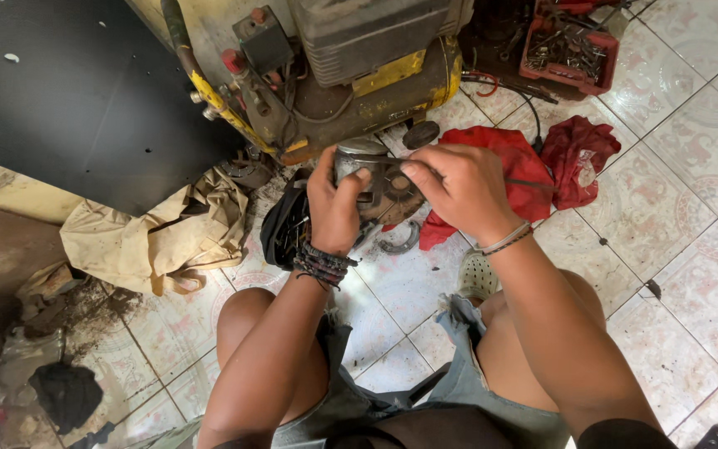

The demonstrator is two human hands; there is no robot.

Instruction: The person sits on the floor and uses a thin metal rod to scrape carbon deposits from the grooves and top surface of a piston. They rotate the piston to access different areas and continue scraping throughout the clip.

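Left grip (336,199) clamps the grey metal engine part (373,185) from nine o'clock; right grip (459,187) closes on it from three o'clock, equally near.

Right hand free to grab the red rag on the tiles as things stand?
Probably not at once: the right hand is gripping the metal motor part together with the left hand. The red rag lies uncovered on the tiles just beyond it, so the path looks open once it lets go.
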